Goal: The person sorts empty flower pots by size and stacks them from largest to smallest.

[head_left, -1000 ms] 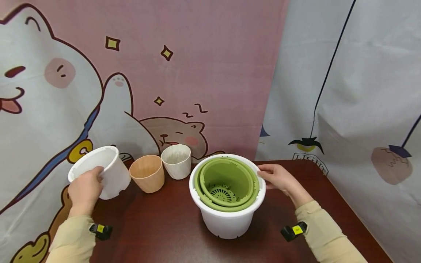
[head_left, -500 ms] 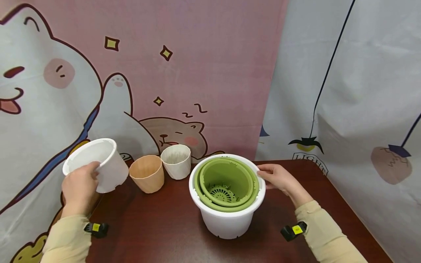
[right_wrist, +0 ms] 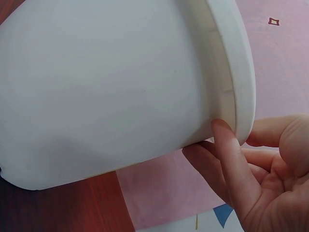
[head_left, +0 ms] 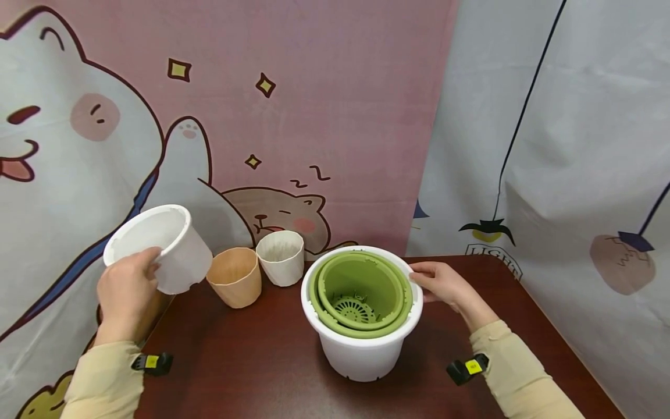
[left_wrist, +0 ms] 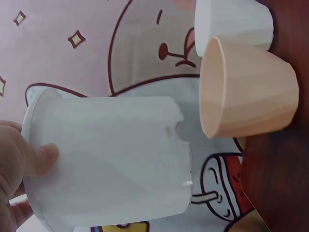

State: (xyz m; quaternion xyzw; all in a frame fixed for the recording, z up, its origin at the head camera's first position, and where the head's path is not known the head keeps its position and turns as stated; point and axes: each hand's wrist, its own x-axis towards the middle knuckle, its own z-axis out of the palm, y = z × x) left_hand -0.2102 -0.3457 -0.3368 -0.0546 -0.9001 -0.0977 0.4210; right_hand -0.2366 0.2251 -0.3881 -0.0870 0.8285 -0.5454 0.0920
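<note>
My left hand [head_left: 127,294] pinches the near rim of a white plastic flowerpot [head_left: 184,262], held tilted above the table's left side. The left wrist view shows the thumb flat on that pot's outer wall [left_wrist: 116,159], close to the rim, and notches at its base. On the table stands a larger white flowerpot [head_left: 361,355], with green pots [head_left: 361,273] nested in it; the inner one has a slotted bottom. My right hand [head_left: 445,285] holds the larger pot's rim at its right side. In the right wrist view, fingers [right_wrist: 236,169] curl under the rim lip.
A peach-coloured pot [head_left: 238,285] and a small cream pot [head_left: 282,262] stand side by side at the back of the dark red table [head_left: 251,361]. Behind it hangs a cartoon-printed cloth [head_left: 335,116]. The table's right edge runs beside the right forearm.
My left hand has lifted the white flowerpot higher, after a small shift left and partly back right. The right hand and the nested pots have stayed in place.
</note>
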